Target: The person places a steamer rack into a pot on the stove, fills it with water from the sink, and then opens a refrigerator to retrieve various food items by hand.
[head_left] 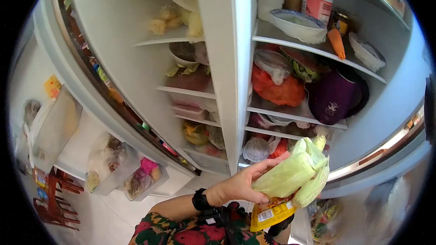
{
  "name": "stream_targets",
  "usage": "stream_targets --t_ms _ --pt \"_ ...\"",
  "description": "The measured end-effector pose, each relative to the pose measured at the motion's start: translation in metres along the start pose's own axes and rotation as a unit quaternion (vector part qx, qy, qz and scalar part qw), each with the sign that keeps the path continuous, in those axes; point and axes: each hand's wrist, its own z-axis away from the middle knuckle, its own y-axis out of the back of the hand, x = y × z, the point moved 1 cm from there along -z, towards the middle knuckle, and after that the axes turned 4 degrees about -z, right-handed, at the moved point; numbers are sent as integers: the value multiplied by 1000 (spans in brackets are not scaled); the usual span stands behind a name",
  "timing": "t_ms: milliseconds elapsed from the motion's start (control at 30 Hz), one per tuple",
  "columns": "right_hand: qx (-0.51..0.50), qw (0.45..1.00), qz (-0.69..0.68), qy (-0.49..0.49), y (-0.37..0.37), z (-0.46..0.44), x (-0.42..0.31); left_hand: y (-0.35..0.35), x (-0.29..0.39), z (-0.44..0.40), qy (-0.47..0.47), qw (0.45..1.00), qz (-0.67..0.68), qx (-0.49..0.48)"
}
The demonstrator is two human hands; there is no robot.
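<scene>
My left hand (247,182), with a black watch on its wrist, is closed around ears of corn (286,174) in pale green husks. Kernels show at the tip and on the lower ear. Just beneath the corn is a yellow printed packet (271,216) with a barcode; what supports it is hidden. Part of my right forearm (284,234) appears at the bottom, but its hand is out of sight behind the corn and packet. The corn is in front of the lower right side of an open two-door refrigerator (240,63).
On the right shelves are a purple jug (334,95), an orange-red bag (277,86), a carrot (336,43), a covered bowl (297,26) and several jars. The left compartment holds bagged food. Door bins (111,168) stand out at left. A wooden chair (56,197) is beyond.
</scene>
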Motion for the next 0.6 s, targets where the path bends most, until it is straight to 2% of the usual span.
stream_targets --t_ms 167,267,400,433,467,500,600 --pt "12 1000 16 2 2 -7 -5 9 10 21 5 999 -27 19" --pt "13 1000 21 4 2 -11 -8 14 25 46 24 997 -40 68" --pt "15 999 29 6 1 -18 -12 34 51 67 -205 966 90 127" --pt "18 999 33 5 1 -19 -12 38 66 74 -221 951 46 211" --pt "22 999 37 7 0 -20 -12 57 78 81 -213 947 -4 242" --pt "24 999 38 7 0 -21 -12 60 98 75 -289 904 -66 309" --pt "39 998 53 5 -3 -27 -7 103 146 72 -343 839 -111 408"
